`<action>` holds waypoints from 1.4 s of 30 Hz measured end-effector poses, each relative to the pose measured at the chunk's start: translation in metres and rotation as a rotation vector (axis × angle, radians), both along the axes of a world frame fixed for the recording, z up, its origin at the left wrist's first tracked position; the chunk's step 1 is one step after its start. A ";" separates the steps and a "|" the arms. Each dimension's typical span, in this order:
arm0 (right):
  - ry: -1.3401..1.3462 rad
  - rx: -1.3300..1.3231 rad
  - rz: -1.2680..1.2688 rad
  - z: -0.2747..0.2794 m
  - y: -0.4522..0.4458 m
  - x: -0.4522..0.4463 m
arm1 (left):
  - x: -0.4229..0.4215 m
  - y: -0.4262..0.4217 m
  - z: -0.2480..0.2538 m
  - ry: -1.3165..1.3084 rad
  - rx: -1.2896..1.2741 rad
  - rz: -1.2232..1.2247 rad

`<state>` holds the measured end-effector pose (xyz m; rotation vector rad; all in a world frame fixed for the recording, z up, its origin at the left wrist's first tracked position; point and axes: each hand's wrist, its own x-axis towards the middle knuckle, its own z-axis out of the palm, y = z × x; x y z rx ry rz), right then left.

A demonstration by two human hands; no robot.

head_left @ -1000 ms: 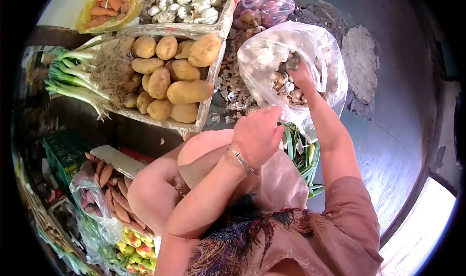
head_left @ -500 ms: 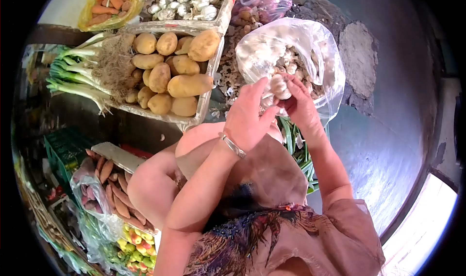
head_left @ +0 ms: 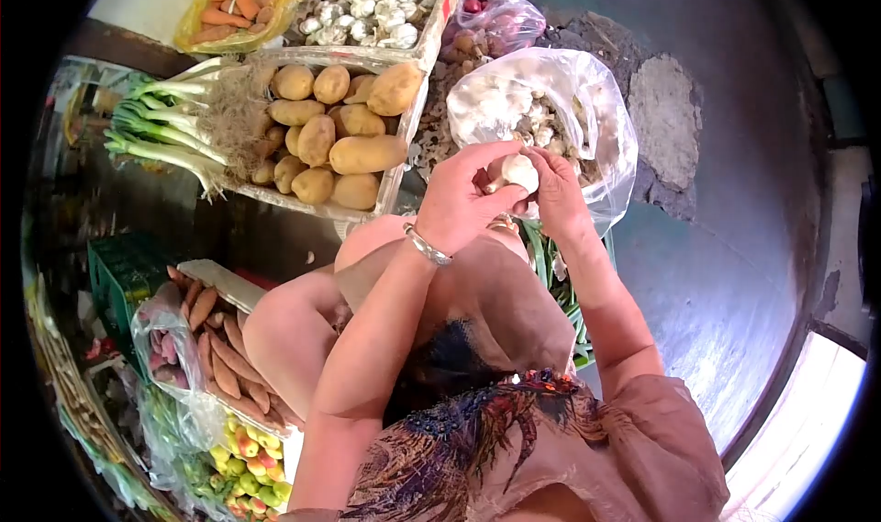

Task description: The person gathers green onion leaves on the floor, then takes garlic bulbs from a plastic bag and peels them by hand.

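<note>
Slightly right of the middle of the frame, the left hand, a silver bracelet at its wrist, grips a white garlic bulb between thumb and fingers. The right hand has its thumb and fingers closed at the bulb's right side. Just above the hands lies an open clear plastic bag of garlic. Potatoes fill a crate at the upper left, beside leeks; green stalks show below the right hand.
</note>
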<state>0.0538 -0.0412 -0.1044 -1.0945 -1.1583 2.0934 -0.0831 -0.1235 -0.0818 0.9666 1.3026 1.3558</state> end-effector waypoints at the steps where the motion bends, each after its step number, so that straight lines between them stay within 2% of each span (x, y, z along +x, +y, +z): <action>1: 0.003 0.043 0.015 -0.005 0.001 0.002 | -0.001 0.000 -0.002 -0.094 0.003 -0.039; 4: -0.054 0.158 0.056 -0.017 0.002 0.004 | -0.010 0.001 -0.006 0.058 0.001 -0.116; 7: -0.067 0.119 0.019 -0.018 -0.001 -0.001 | 0.001 0.001 -0.006 -0.085 -0.016 -0.065; 11: -0.151 0.230 -0.024 -0.008 -0.005 -0.023 | -0.007 0.001 0.005 -0.078 -0.168 -0.007; 14: -0.229 0.380 -0.006 -0.019 -0.005 -0.030 | -0.019 0.001 0.007 -0.410 -0.377 0.155; 16: -0.196 0.313 0.044 -0.034 -0.004 -0.025 | -0.023 0.001 0.004 -0.476 -0.347 0.220; 18: -0.076 0.348 0.163 -0.043 -0.010 -0.021 | -0.024 -0.001 0.004 -0.609 -0.317 0.195; 19: -0.266 0.393 0.354 -0.043 -0.007 -0.014 | -0.025 0.000 0.002 -0.655 -0.319 0.195; 22: -0.140 0.313 0.246 -0.024 0.004 -0.016 | -0.028 0.002 0.003 -0.679 -0.307 0.238; 28: -0.045 0.409 0.201 0.006 -0.011 -0.025 | -0.023 0.003 0.005 -0.535 -0.382 0.252; 30: -0.168 0.645 0.184 -0.004 -0.013 -0.027 | -0.023 0.001 0.003 -0.486 -0.399 0.260; 31: -0.096 0.515 0.146 -0.004 -0.017 -0.027 | -0.023 -0.001 0.003 -0.488 -0.401 0.264; 34: -0.203 0.432 0.254 0.000 -0.015 -0.022 | -0.021 0.000 0.000 -0.373 -0.455 0.297; 35: -0.203 0.432 0.252 0.001 -0.014 -0.021 | -0.019 0.000 -0.006 -0.240 -0.402 0.319; 36: -0.330 0.750 0.260 0.002 -0.012 -0.022 | -0.018 0.000 -0.008 -0.107 -0.347 0.339; 37: -0.456 1.069 0.264 0.003 -0.010 -0.022 | -0.019 0.000 -0.009 -0.105 -0.346 0.339; 39: -0.409 1.095 0.229 -0.012 -0.007 -0.021 | -0.024 0.001 -0.010 -0.242 -0.204 0.328; 41: -0.363 1.123 0.198 -0.028 -0.006 -0.020 | -0.018 0.004 -0.010 -0.279 -0.171 0.340; 42: -0.215 0.800 0.136 -0.030 -0.008 -0.021 | -0.015 0.004 -0.008 -0.319 -0.142 0.351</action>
